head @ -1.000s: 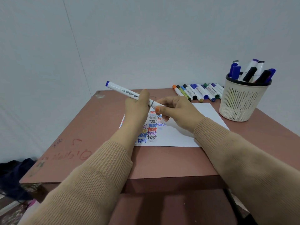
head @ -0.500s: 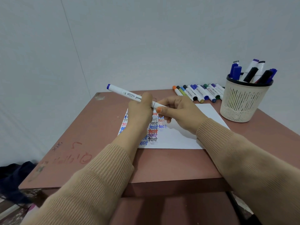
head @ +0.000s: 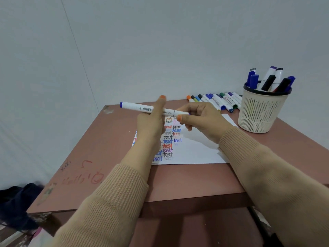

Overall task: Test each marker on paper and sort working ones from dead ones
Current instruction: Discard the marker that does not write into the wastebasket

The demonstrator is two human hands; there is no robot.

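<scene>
Pale grey walls back a brown bench (head: 110, 154) carrying a paper (head: 194, 150) covered in coloured "test" words. Above it, both hands hold a white marker (head: 137, 107) level: left hand (head: 151, 125) fingers wrap its middle, right hand (head: 204, 120) fingers pinch its right end. More markers (head: 216, 101) lie behind, beside a basket (head: 260, 113) holding others.

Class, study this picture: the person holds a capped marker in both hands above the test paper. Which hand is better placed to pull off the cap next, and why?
Probably the right hand: its fingertips already pinch the marker at the cap seam, above the paper. The left hand holds the barrel's middle, suited to steadying it.
</scene>
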